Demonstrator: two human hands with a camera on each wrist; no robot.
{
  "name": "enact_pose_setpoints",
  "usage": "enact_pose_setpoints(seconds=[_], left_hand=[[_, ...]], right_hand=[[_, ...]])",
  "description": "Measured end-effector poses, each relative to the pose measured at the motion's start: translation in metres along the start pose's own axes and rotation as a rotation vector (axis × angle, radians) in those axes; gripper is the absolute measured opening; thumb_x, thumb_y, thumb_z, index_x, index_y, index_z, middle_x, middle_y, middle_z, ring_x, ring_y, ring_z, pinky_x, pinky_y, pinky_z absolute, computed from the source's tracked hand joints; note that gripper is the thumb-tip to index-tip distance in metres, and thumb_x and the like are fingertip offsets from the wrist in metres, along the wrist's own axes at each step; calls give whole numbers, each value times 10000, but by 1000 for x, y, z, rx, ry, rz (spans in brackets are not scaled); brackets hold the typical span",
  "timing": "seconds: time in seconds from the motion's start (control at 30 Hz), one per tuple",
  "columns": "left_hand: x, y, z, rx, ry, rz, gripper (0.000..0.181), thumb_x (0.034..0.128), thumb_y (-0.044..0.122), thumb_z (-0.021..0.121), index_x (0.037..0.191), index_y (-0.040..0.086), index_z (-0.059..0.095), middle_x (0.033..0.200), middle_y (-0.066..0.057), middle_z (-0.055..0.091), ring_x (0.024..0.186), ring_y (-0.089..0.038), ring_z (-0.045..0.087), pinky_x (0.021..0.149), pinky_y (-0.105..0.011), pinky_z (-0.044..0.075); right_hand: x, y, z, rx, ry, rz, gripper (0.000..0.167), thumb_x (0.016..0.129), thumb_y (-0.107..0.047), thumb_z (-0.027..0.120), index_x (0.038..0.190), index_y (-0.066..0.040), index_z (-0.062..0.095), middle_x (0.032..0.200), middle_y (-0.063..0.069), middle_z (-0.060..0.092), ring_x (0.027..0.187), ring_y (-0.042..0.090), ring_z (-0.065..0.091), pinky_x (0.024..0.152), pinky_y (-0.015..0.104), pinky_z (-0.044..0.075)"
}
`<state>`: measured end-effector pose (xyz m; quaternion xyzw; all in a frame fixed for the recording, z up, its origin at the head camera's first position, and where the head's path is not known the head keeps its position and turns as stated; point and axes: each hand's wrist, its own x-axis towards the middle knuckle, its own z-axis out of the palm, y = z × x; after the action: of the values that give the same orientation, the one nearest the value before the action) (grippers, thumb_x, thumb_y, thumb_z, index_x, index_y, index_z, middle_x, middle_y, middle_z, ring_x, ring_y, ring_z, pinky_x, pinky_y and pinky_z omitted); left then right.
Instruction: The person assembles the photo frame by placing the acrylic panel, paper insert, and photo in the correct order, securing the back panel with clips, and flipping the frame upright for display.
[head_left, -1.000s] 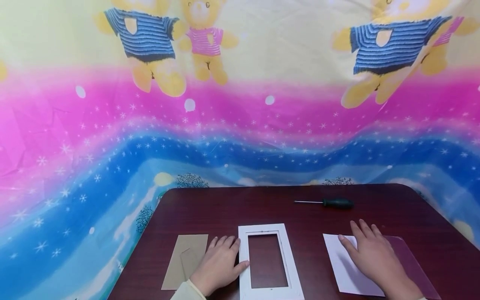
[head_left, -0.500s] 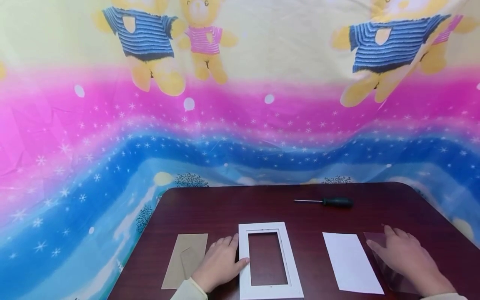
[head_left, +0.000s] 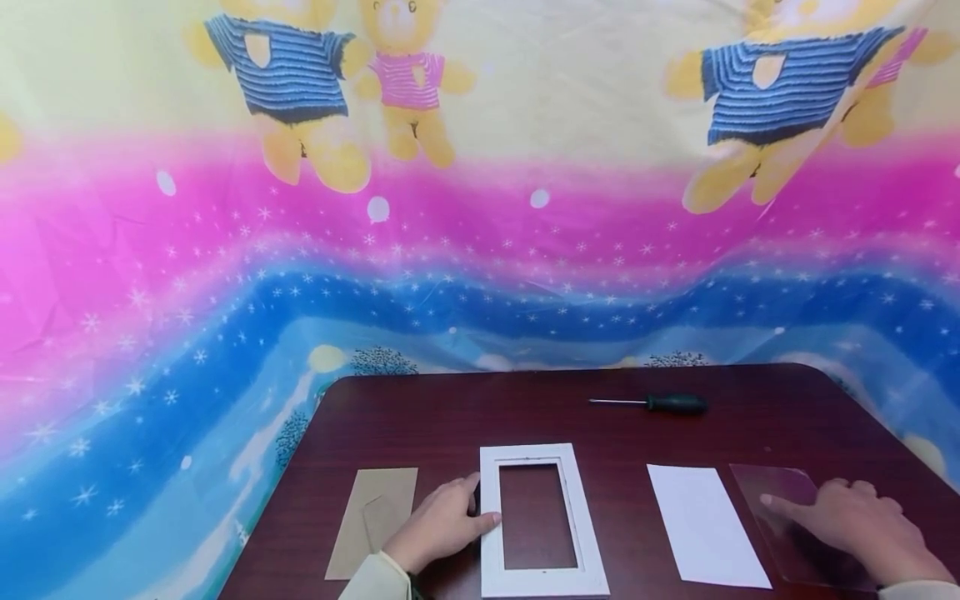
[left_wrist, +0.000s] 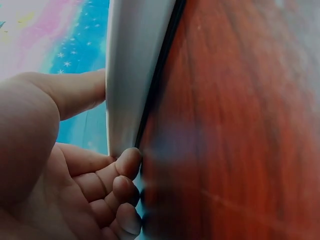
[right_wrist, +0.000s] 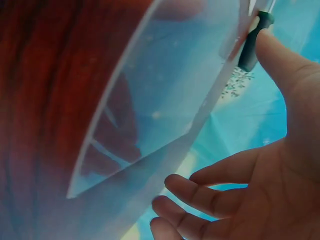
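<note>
A white picture frame [head_left: 491, 542] lies flat on the table, its middle opening showing the wood beneath. My left hand [head_left: 442, 521] grips its left edge; in the left wrist view the thumb [left_wrist: 82, 95] presses the frame's [left_wrist: 135, 70] face and curled fingers meet the lower edge. Over the right part of a clear sheet [head_left: 780, 492] hovers my right hand [head_left: 862, 521], thumb stretched left. The right wrist view has that hand [right_wrist: 250, 190] with loosely bent fingers, holding nothing, beside the reflective sheet [right_wrist: 165, 90]. Left of the sheet lies white paper [head_left: 705, 525].
A brown backing board [head_left: 367, 517] with a stand outline lies left of my left hand. At the back right is a screwdriver [head_left: 675, 404] with a dark green handle. The dark red table [head_left: 450, 408] ends at a printed cloth backdrop [head_left: 480, 250].
My right hand has moved right, from over the white paper to the clear sheet, uncovering the paper. The left hand stays at the frame, its fingers now more curled against the edge.
</note>
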<state>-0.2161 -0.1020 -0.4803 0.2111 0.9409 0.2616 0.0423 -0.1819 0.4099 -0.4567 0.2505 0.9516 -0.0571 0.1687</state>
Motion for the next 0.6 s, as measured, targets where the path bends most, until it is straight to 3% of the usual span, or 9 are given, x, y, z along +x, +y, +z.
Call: enact_pose_setpoints(seconds=[0.23, 0.4, 0.6], left_hand=[[-2, -1, 4, -101, -19, 1, 785, 874, 456, 688, 1394, -85, 460, 633, 111, 520, 552, -62, 484, 517, -276, 421], [-3, -2, 6, -158, -37, 19, 778, 880, 419, 695, 1403, -96, 438, 594, 119, 531, 507, -48, 479, 482, -256, 409], [-1, -2, 9, -150, -52, 39, 776, 897, 424, 675, 1424, -83, 417, 586, 121, 521, 486, -37, 445, 463, -241, 379]], right_hand=[[5, 4, 8, 11, -63, 70, 1285, 546, -957, 507, 1112, 195, 564, 1028, 478, 341, 1050, 680, 308, 888, 717, 348], [8, 12, 13, -6, -63, 79, 1301, 518, -963, 512, 1115, 192, 556, 1033, 486, 330, 1037, 674, 314, 897, 723, 338], [7, 19, 15, -22, -50, 60, 1247, 507, -925, 586, 1058, 193, 562, 948, 410, 411, 970, 623, 384, 890, 714, 343]])
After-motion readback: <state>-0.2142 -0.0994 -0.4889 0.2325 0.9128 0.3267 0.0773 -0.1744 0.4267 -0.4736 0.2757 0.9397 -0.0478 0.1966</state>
